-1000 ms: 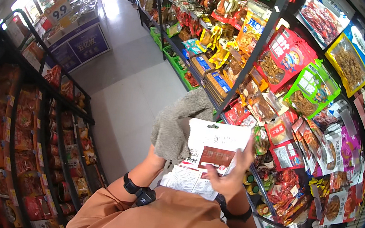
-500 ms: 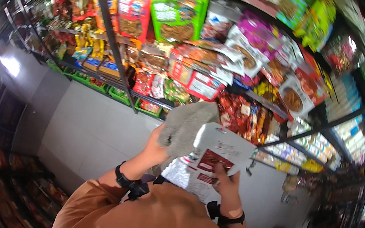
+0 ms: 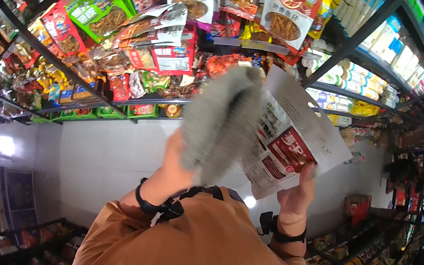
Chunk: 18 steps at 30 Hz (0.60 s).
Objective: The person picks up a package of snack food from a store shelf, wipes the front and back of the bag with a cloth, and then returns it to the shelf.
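My left hand (image 3: 176, 160) grips a grey cloth (image 3: 221, 120) and presses it against the face of a white snack packet (image 3: 291, 137) with a red label. My right hand (image 3: 298, 189) holds that packet by its lower right edge, thumb on the front. Both are raised in front of the shelf of bagged snacks (image 3: 168, 57). Each wrist wears a black band, and orange sleeves cover my arms.
Dark metal shelving (image 3: 135, 103) packed with colourful snack bags fills the upper view, with bottles and cartons (image 3: 361, 80) to the right. A grey tiled aisle floor (image 3: 112, 157) lies below. More shelves (image 3: 366, 260) stand at the lower right.
My view has swung further right along the shelves. The packet and cloth have risen closer to the camera, with the cloth now covering the packet's left side.
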Each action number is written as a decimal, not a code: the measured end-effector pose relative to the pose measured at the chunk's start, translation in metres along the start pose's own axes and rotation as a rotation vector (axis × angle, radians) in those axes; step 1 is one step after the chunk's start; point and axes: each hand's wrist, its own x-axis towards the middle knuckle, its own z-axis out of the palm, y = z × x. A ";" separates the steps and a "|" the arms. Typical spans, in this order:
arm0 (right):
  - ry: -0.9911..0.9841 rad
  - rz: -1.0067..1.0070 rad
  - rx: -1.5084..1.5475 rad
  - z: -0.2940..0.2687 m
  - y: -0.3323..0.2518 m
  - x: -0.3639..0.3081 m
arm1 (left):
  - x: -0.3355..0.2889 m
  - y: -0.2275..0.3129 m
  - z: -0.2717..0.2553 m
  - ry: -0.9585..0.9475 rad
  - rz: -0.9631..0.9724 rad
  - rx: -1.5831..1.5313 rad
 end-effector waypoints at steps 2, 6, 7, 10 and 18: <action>-0.140 0.076 0.028 0.010 0.010 0.003 | 0.000 -0.002 0.005 -0.088 0.289 0.418; -0.411 0.262 -0.064 0.049 0.018 -0.010 | -0.004 0.014 0.009 -0.074 0.302 0.580; -0.455 0.257 -0.090 0.052 0.029 -0.016 | -0.006 0.019 0.008 -0.051 0.276 0.585; -0.494 0.210 -0.075 0.072 0.047 -0.030 | -0.016 0.033 0.000 0.033 0.448 0.532; -0.511 0.200 -0.017 0.109 0.065 -0.084 | -0.086 0.074 -0.048 -0.082 0.378 0.643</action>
